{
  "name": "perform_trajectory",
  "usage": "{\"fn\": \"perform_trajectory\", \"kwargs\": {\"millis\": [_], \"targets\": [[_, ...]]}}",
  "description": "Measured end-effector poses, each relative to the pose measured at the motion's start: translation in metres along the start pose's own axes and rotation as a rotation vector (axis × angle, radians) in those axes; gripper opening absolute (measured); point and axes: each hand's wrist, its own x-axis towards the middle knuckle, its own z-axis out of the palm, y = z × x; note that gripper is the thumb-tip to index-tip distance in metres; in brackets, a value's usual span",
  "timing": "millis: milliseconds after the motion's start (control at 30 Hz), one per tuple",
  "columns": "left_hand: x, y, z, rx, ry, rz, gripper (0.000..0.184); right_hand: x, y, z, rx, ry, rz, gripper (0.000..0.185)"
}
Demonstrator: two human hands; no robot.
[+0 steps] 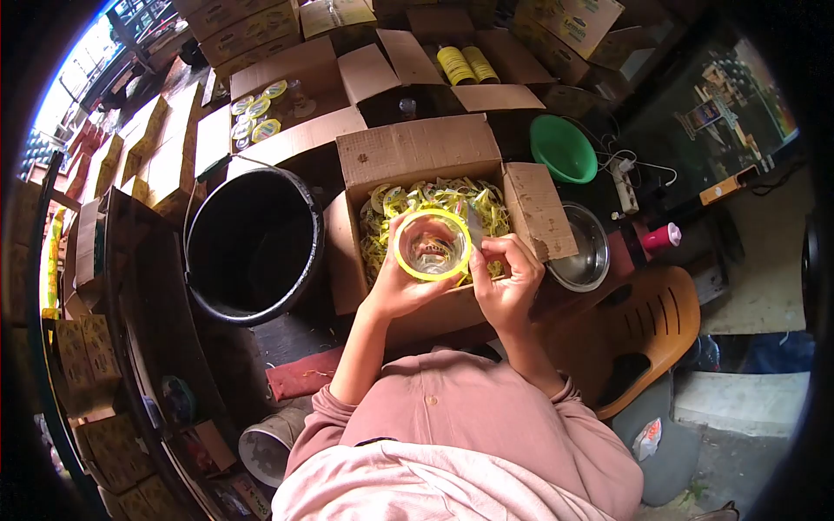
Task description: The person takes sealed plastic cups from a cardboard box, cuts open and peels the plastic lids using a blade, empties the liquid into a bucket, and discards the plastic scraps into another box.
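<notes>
A clear cup with a yellow rim [432, 245] is held up over an open cardboard box [417, 149]. My left hand [401, 282] wraps round the cup's left side and underside. At the right edge of the rim, my right hand [509, 280] has its thumb and fingers pinched together on a small, thin, pale piece [474, 227] that stands beside the cup. Many yellow-and-clear pieces [375, 214] fill the box below; the hands and cup hide part of them.
A large black bucket [254, 243] stands left of the box. To the right are a green bowl [563, 149], a metal bowl [587, 247] and an orange chair [665, 321]. Behind, open cartons hold lidded cups [252, 117] and yellow bottles [455, 66].
</notes>
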Motion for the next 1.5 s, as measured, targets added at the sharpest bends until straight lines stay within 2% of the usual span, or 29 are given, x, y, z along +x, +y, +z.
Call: {"fn": "perform_trajectory", "kwargs": {"millis": [100,133,233,333,433,533,600,767,867,967,1000,1067,1167,1367,1500], "targets": [[-0.001,0.003,0.009,-0.279,0.032,-0.064,0.08,-0.004,-0.001,-0.006,-0.014,-0.015,-0.008,0.008],[0.001,0.001,0.008,-0.162,-0.015,0.021,0.083,-0.003,-0.001,-0.008,-0.018,-0.018,-0.011,0.009],[-0.003,0.004,0.013,-0.276,-0.001,-0.045,0.071,0.0,0.001,-0.012,-0.021,-0.01,-0.037,0.007],[0.0,0.008,0.012,-0.131,-0.017,0.016,0.081,0.003,0.0,-0.014,-0.05,0.0,-0.086,0.009],[0.001,0.016,0.01,-0.002,-0.035,0.007,0.081,0.005,0.0,-0.015,-0.066,0.0,-0.137,0.009],[-0.002,0.013,0.014,-0.069,0.035,0.016,0.08,0.004,0.0,-0.015,-0.047,-0.03,-0.113,0.01],[-0.002,0.023,0.013,0.132,-0.027,0.029,0.081,0.006,0.002,-0.016,-0.055,-0.039,-0.129,0.009],[-0.006,0.019,0.016,0.056,-0.013,-0.025,0.081,0.013,0.004,-0.016,0.082,-0.064,-0.057,0.008],[-0.006,0.012,0.016,-0.09,0.076,0.002,0.077,0.013,0.005,-0.012,0.124,-0.042,-0.014,0.008],[-0.005,0.02,0.017,-0.312,0.182,-0.12,0.073,0.01,0.004,-0.013,0.107,-0.035,-0.036,0.008],[-0.004,0.019,0.016,-0.316,0.166,-0.084,0.069,0.01,0.002,-0.014,0.087,-0.035,-0.055,0.008],[0.0,0.023,0.016,-0.313,0.176,-0.08,0.069,0.009,0.001,-0.014,0.052,-0.029,-0.12,0.009],[0.002,0.022,0.018,-0.286,0.169,-0.064,0.067,0.007,-0.002,-0.013,0.036,-0.048,-0.053,0.01],[0.001,0.023,0.019,-0.117,0.142,-0.09,0.068,0.014,0.002,-0.013,0.005,-0.004,-0.195,0.01],[-0.002,0.023,0.017,-0.01,0.091,-0.09,0.069,0.018,0.004,-0.012,-0.002,-0.037,-0.131,0.009]]}}
